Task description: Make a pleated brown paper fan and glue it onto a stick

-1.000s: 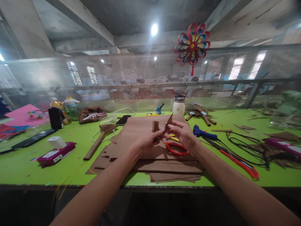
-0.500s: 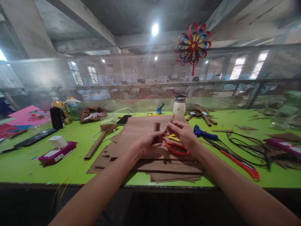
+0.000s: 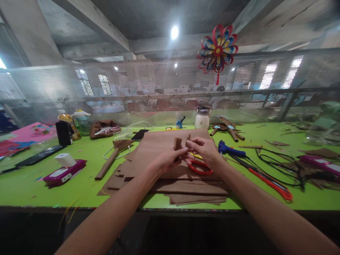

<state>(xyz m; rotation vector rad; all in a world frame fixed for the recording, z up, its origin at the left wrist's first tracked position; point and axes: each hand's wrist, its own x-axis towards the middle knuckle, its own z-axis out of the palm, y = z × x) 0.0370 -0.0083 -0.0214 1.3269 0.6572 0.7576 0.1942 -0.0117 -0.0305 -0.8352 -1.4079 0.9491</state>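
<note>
My left hand (image 3: 171,158) is closed around a small piece of pleated brown paper (image 3: 177,143), whose folded end sticks up above the thumb. Beside it, my right hand (image 3: 203,150) pinches a narrow brown paper strip (image 3: 188,138) between thumb and fingers. The fingertips of both hands nearly meet. Under them lies a stack of brown paper sheets (image 3: 156,143). Red-handled scissors (image 3: 200,172) rest on the stack below my right hand. Something yellow (image 3: 196,156) shows partly behind that hand.
A blue glue gun (image 3: 232,150) and a red-handled tool (image 3: 271,182) lie right, near a black cable (image 3: 278,166). Left are a paper fan with a rolled handle (image 3: 107,164) and a purple power strip (image 3: 65,173). A white jar (image 3: 202,118) stands behind the stack.
My right hand has shifted slightly left and down, and its paper strip now stands more upright, showing less above the fingers. My left hand still holds the pleated paper.
</note>
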